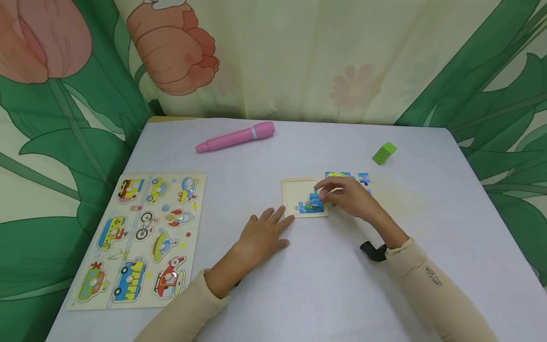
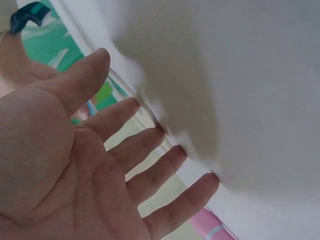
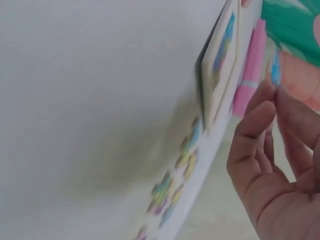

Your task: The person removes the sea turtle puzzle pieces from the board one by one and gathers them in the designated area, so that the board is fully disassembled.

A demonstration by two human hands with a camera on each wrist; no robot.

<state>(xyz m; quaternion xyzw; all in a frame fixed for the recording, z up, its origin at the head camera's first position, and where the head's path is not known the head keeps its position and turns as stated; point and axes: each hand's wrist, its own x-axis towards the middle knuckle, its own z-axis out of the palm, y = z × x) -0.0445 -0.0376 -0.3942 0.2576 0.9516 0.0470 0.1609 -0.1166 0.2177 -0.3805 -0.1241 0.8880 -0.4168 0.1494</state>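
Between thumb and fingertips, my right hand (image 1: pixel 348 197) pinches a blue jigsaw piece (image 1: pixel 315 199), held over the lower right of a small wooden puzzle frame (image 1: pixel 295 190). In the right wrist view that piece (image 3: pixel 275 70) is seen edge-on. Joined blue and green pieces (image 1: pixel 305 208) lie along the frame's bottom edge. Loose jigsaw pieces (image 1: pixel 363 177) sit just right of the frame, partly hidden behind my right hand. My left hand (image 1: pixel 262 235) lies with fingers spread by the frame's lower left corner; in the left wrist view its palm (image 2: pixel 75 170) shows nothing held.
A vehicle peg puzzle board (image 1: pixel 141 247) lies at the left of the white table (image 1: pixel 307 294). Toward the back are a pink marker-shaped stick (image 1: pixel 235 137) and a green block (image 1: pixel 384 153). A flowered curtain (image 1: pixel 299 57) hangs behind the table.
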